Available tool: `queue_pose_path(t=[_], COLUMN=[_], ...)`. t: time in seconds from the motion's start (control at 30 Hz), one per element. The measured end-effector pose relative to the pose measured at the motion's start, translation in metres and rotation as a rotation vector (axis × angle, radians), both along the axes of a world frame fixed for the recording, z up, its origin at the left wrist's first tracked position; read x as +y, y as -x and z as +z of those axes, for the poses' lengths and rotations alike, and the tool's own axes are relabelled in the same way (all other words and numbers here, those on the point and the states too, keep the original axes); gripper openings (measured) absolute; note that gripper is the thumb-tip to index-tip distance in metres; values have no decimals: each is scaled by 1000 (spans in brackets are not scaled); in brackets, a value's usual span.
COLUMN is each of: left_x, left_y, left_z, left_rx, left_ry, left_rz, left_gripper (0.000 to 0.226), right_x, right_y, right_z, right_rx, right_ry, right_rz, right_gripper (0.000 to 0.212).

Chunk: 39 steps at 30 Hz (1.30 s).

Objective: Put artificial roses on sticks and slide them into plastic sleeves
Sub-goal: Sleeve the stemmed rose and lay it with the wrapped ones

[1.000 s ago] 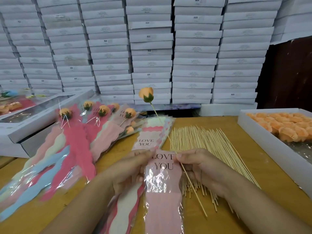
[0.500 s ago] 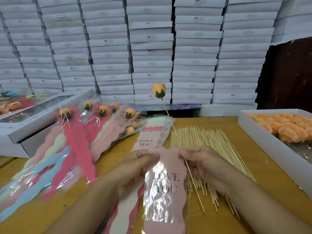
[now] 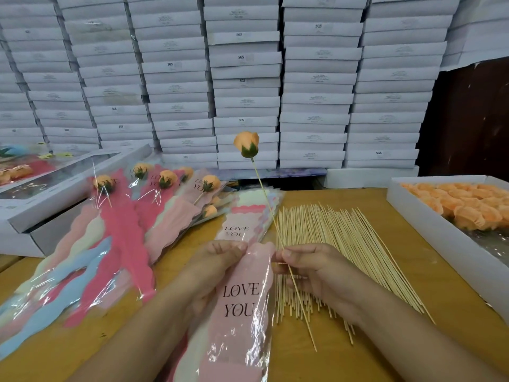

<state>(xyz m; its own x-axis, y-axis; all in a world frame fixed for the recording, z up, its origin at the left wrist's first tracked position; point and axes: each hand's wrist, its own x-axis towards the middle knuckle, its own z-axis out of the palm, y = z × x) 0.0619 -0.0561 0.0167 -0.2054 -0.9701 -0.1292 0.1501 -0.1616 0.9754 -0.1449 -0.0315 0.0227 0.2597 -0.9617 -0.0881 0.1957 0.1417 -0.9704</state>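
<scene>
The pink sleeve [image 3: 242,301] now sits lower toward you than half a second ago, its "LOVE YOU" print nearer your wrists, and the rose [image 3: 246,144] has risen. Your left hand [image 3: 220,266] pinches the sleeve's top edge, fingers curled. Just right of the sleeve, your right hand [image 3: 311,271] pinches both that edge and the stick [image 3: 278,238], which tilts with the rose above the sleeve.

Orange rose [image 3: 246,142], pink sleeve [image 3: 242,312] lettered black, white boxes [image 3: 245,78]
</scene>
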Motion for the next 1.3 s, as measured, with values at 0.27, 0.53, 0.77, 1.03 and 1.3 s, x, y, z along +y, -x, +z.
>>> queue_pose_path(t=[0.27, 0.53, 0.77, 1.03, 1.3], left_x=[1, 4, 3, 4, 4], left_y=[1, 2, 3, 0, 2], left_z=[1, 3, -3, -8, -5], left_rx=[-35, -53, -79, -33, -98], left_ry=[37, 30, 90, 91, 100], left_rz=[58, 37, -103, -82, -102], left_gripper=[44, 45, 41, 82, 26], right_x=[0, -1, -14, -38, -44], right_y=[2, 12, 13, -15, -23], right_z=[0, 12, 43, 85, 57], right_rx=[30, -8, -59, -189, -124], right_ry=[13, 14, 86, 236, 188], right_rz=[9, -48, -210, -331, -390], right_gripper=[14, 30, 17, 15, 20])
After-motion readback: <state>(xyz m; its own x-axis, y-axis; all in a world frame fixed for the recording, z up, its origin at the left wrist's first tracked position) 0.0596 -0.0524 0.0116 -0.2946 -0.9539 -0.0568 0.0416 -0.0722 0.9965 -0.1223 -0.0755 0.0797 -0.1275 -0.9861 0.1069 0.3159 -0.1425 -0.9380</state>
